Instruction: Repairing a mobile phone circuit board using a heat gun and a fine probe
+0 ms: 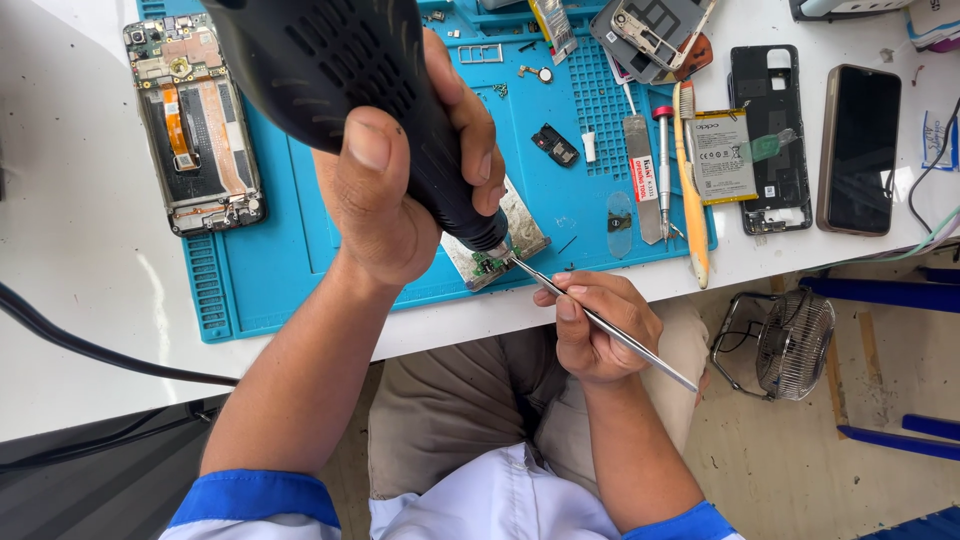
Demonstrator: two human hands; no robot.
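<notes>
Two hands work on a little board.
Left hand (400, 190) grips a black heat tool (350, 90); right hand (595, 330) pinches tweezers (600, 322) (tips on the small board (495, 250)).

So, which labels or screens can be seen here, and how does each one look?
Dark rectangular phone screen: far right on the white table, switched off.
White-and-yellow battery label: rectangular, at the blue mat's right edge.
White-and-red sticker: narrow, on a flat metal tool on the mat.

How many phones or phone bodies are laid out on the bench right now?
3: an opened phone at the mat's left edge, a stripped black frame right of the mat, and a dark phone beside it. More parts at the top edge may hide others.
</notes>
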